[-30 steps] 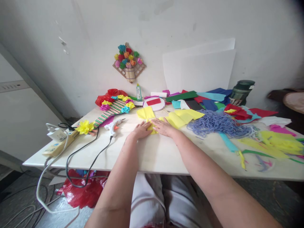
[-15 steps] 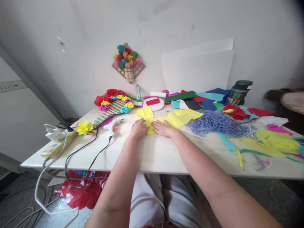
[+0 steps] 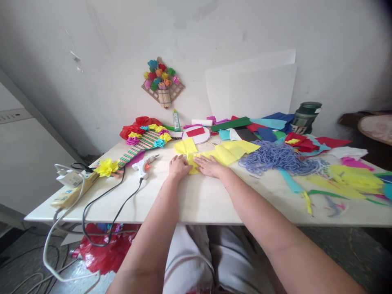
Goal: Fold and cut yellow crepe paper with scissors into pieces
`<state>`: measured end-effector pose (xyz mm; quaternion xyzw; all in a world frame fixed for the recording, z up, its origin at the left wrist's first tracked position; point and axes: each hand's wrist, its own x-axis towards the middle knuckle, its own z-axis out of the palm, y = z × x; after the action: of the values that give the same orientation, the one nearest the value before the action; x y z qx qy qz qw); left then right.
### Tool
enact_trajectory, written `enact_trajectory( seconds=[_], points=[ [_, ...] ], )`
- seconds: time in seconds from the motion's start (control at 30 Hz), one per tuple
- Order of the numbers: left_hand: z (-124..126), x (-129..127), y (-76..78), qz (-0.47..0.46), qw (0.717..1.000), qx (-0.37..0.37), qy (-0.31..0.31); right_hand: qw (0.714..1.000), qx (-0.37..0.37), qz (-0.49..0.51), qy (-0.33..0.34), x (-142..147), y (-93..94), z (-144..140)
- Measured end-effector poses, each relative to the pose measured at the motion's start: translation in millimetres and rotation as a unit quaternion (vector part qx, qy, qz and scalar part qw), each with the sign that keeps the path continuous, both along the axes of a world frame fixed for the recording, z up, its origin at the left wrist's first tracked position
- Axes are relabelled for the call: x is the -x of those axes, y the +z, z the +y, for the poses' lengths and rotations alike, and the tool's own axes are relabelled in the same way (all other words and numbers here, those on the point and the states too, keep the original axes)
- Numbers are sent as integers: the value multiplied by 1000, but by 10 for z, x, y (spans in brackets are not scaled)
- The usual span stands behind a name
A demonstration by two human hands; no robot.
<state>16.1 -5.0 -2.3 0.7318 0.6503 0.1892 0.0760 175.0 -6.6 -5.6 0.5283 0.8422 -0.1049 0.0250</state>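
My left hand [image 3: 179,167] lies flat at the left edge of a small piece of yellow crepe paper [image 3: 192,168] on the table [image 3: 196,200]. My right hand [image 3: 208,166], fingers spread, presses down on the same paper from the right. Just beyond my hands are a yellow square [image 3: 185,145] and a long yellow strip [image 3: 234,152]. Under the palms, part of the paper is hidden. A white hot glue gun [image 3: 142,166] rests to the left of my left hand.
On the left are a paper-flower craft [image 3: 143,143] and a power strip [image 3: 73,194] with cables over the table edge. To the right lie a heap of purple yarn [image 3: 275,159] and coloured paper scraps [image 3: 352,179]. A dark green jar [image 3: 306,117] stands at the back.
The view has shifted slightly. Both hands keep their places on the yellow paper, with almost no movement of the fingers.
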Motion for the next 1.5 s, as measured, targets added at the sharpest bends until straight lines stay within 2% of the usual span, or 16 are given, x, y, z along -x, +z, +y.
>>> enact_trajectory(
  seconds=[0.13, 0.23, 0.37, 0.47, 0.67, 1.27, 1.5],
  points=[
    [4, -43, -9, -4, 998, -53, -17, 1000, 6, 12, -2, 2, 46, -37],
    [-8, -81, -4, -10, 995, -80, -57, 1000, 7, 21, -1, 6, 72, -55],
    [-24, -122, 9, -44, 990, -70, -118, 1000, -1, 19, 1, 12, 83, -66],
    [-27, -131, 7, -73, 986, -58, -139, 1000, -3, 13, 0, 13, 74, -61],
    [-18, -114, -37, -70, 977, -94, -179, 1000, -7, 21, 7, 2, 19, -12],
    [31, -94, -86, -16, 985, -48, -162, 1000, -11, 15, -11, 7, 34, -34],
    [23, -98, -115, -16, 992, -19, -122, 1000, -16, 3, -8, 6, 25, -23]
  ],
)
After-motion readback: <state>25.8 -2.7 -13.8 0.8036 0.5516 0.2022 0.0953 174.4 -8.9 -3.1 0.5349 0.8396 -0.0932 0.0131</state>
